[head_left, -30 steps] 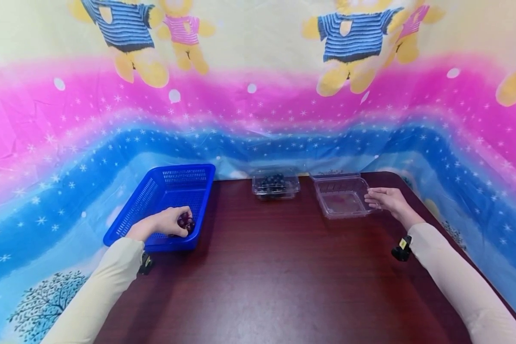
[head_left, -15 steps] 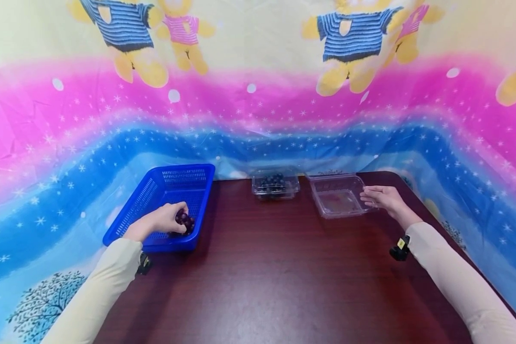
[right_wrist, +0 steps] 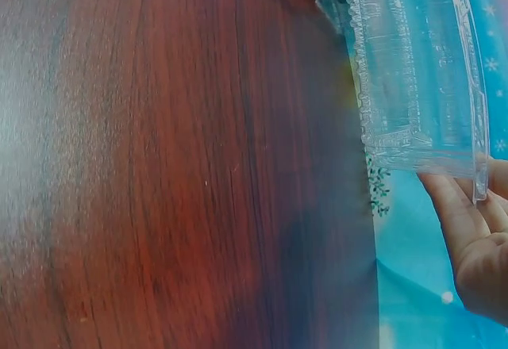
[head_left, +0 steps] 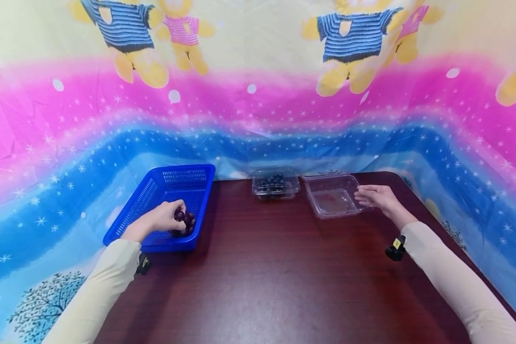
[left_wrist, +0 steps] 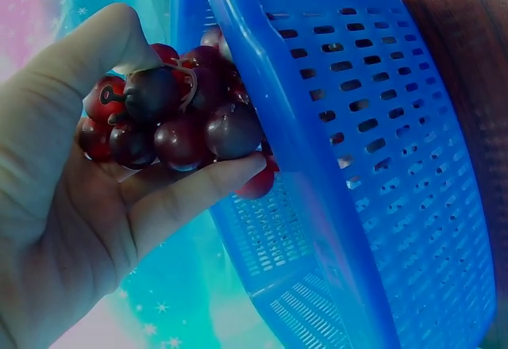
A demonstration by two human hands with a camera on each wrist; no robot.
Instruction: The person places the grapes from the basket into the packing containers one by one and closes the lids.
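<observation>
Left wrist view shows us the left hand (left_wrist: 71,190) with its fingers and thumb curled, pinching one bunch of red-purple grapes (left_wrist: 184,139) between them. Over at the right hand (head_left: 380,198), well apart from the blue basket (left_wrist: 290,127) on its right, we see fingers nearly straight, with the rim of one open clear container (head_left: 333,200) pinched between them.

We find the bunch inside the basket, just beside its right wall, at the end nearer the person. Its long axis runs crosswise, from the palm toward that wall, and a short stem stub points back at the hand, away from the wall. The grapes overlap, so we cannot give their full number.

The open container stands upright, its mouth facing up. Between it and the basket we see one closed clear container (head_left: 292,191) with dark grapes (head_left: 272,182) inside, too small for us to count; its long axis lies side to side, across the line of the basket, whose own length runs away from the person.

Altogether we count one basket, two clear containers, and two pale sleeves (head_left: 107,277) with one black device (head_left: 395,248) at each wrist. Beneath the basket lies one dark red table (head_left: 258,267); behind it hangs printed cloth (head_left: 251,124).
</observation>
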